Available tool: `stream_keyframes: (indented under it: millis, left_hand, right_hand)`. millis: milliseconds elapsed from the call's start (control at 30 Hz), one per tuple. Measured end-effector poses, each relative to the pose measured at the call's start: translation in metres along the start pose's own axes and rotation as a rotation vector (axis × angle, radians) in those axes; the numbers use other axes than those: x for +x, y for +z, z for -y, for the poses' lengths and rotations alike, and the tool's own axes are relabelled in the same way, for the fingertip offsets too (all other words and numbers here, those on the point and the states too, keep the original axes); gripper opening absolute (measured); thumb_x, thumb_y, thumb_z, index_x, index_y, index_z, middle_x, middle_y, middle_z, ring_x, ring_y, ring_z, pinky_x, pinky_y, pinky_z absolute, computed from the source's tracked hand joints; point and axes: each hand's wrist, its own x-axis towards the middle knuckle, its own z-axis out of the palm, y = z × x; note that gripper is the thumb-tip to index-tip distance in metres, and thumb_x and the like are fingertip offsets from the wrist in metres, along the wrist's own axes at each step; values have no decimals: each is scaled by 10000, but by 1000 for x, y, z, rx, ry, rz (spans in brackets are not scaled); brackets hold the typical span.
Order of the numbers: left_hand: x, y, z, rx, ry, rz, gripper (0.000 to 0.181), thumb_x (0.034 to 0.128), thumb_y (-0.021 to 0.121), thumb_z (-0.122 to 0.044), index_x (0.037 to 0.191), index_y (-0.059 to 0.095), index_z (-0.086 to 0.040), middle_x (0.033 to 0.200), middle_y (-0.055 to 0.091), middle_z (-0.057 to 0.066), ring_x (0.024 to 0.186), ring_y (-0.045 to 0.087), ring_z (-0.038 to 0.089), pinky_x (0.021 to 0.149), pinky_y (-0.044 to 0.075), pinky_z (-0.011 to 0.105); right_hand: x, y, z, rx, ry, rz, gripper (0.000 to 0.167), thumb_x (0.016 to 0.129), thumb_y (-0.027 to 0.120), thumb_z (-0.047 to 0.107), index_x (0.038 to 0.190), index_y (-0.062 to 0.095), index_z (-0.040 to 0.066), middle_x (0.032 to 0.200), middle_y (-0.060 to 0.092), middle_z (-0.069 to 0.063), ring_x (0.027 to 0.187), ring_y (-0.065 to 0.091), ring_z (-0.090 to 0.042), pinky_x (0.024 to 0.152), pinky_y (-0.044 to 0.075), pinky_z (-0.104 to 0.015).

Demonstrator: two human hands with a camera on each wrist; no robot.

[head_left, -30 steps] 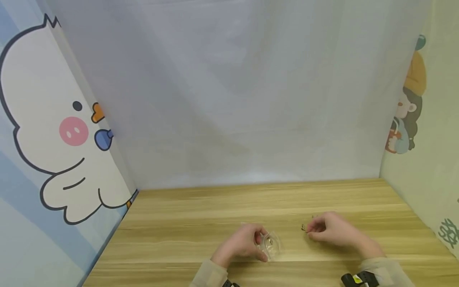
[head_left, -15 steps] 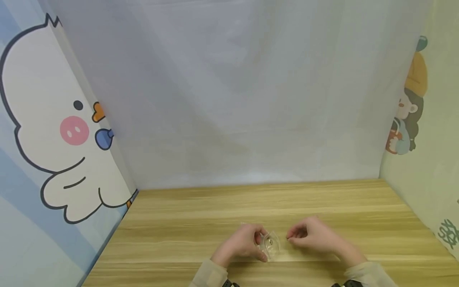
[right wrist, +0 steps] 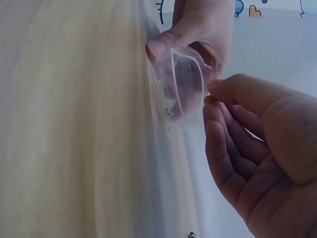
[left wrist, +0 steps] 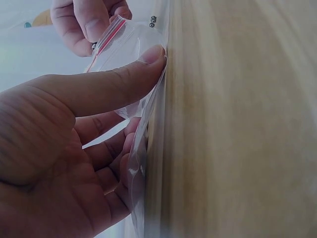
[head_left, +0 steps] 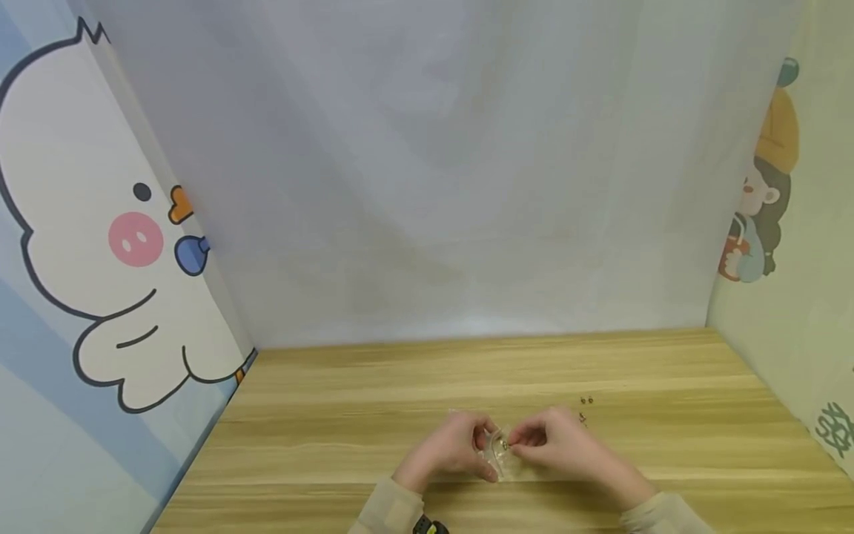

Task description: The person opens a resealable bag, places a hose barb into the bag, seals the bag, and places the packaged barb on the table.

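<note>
A clear zip bag [left wrist: 136, 42] with a red line along its mouth lies low at the wood-grain table, its mouth spread apart. My left hand [head_left: 457, 449] grips it between thumb and curled fingers. At the bag's mouth, my right hand [head_left: 567, 449] pinches a small dark metal piece [left wrist: 94, 45] between thumb and index finger; most of it is hidden. Another small shiny metal piece [right wrist: 169, 112] shows at the bag's lower side in the right wrist view. I cannot tell the exact kind of these pieces.
Several small metal pieces [head_left: 583, 400] lie on the table [head_left: 333, 415] behind my right hand. A pale curtain [head_left: 427, 185] hangs at the table's back edge. Walls with cartoon figures stand on both sides.
My right hand has moved left from the loose pieces to the bag's mouth, carrying a small metal piece. My left hand has stayed in place with the bag.
</note>
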Motion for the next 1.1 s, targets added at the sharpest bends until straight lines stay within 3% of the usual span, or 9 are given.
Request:
stream_keyframes:
  millis: [1100]
  left_hand:
    - [1, 1, 0, 8, 4, 8, 538, 638, 1009, 19, 1104, 752, -55, 823, 606, 4, 693, 502, 64, 626, 436, 223]
  right_hand:
    - [1, 6, 3, -4, 45, -7, 57, 933, 816, 109, 988, 814, 93, 849, 739, 94, 758, 668, -40, 683, 571, -261]
